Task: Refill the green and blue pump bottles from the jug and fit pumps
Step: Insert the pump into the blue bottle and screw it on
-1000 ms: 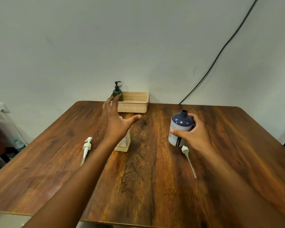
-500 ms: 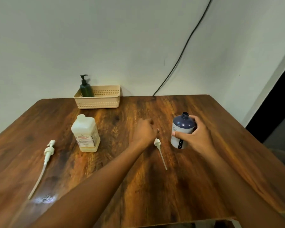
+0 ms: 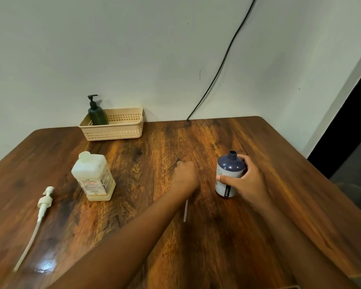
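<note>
right hand (image 3: 248, 181) grips uncapped blue bottle (image 3: 229, 174) | left hand (image 3: 184, 177) curled over pump tube (image 3: 185, 210), grasp unclear | green bottle (image 3: 97, 113) stands in basket (image 3: 117, 133) | jug (image 3: 94, 177) capped, little liquid

Bare table (image 3: 154, 147) (wide) between jug (image 3: 93, 178) and basket (image 3: 113, 127).

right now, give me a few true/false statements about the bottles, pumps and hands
1. The right hand grips the blue bottle. True.
2. The blue bottle has its pump fitted. False: its neck is open.
3. The green bottle stands in the basket. True.
4. The jug lies on its side. False: it stands upright.
5. The left hand is on the long pump. False: it covers the other pump's head; only the tube shows.
</note>
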